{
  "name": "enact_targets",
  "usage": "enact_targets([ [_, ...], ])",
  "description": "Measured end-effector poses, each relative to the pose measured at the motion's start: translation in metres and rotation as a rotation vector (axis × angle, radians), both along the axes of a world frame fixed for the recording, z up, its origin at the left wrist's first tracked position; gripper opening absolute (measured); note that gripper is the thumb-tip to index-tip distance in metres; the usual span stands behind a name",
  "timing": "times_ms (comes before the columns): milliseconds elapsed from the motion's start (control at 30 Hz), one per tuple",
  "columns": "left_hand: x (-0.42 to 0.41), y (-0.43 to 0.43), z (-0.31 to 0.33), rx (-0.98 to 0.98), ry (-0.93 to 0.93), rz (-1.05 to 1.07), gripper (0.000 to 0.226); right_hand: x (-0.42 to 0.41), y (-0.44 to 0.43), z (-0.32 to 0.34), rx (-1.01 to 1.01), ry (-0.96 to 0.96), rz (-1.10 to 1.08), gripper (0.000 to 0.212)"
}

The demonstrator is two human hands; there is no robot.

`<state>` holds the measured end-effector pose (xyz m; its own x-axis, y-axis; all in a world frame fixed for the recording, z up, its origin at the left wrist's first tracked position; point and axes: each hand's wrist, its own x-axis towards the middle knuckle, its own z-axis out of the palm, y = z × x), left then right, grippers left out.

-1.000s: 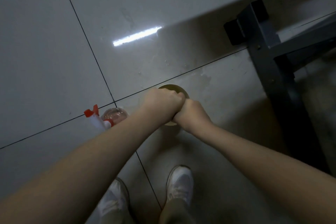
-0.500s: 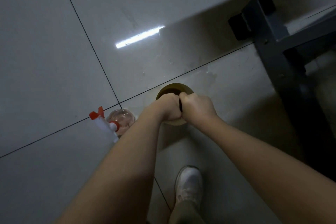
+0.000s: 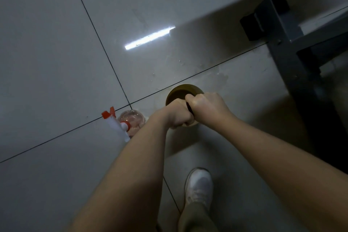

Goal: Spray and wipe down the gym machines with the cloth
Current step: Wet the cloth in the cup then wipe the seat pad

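Dark cloth [image 3: 188,107] clenched between left hand [image 3: 180,117], right hand [image 3: 205,105], over brown bowl [image 3: 185,86].

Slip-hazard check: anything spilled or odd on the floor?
Yes: a wet patch with droplets marks the tile just beyond the brown bowl, toward the machine frame; it looks like splashed water.

Spray bottle [image 3: 130,121] stands left of the bowl [image 3: 185,89].
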<state>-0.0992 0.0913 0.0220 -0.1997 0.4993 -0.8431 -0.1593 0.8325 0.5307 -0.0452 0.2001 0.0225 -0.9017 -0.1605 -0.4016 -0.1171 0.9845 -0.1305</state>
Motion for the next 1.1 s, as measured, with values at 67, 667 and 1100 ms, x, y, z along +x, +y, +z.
enact_targets([
  [67, 0.001, 0.009, 0.004, 0.045, 0.098, -0.075, 0.011, 0.008, 0.004, -0.001, -0.038, 0.109, -0.079, 0.036],
  [667, 0.024, -0.065, 0.058, 0.122, 0.765, 0.175, 0.033, 0.044, -0.020, 0.018, -0.803, -0.371, -1.308, 0.071],
  [1100, 0.041, -0.192, 0.003, -0.203, 0.615, 0.755, 0.077, 0.033, -0.038, 0.009, -0.941, -0.288, -1.577, 0.046],
])
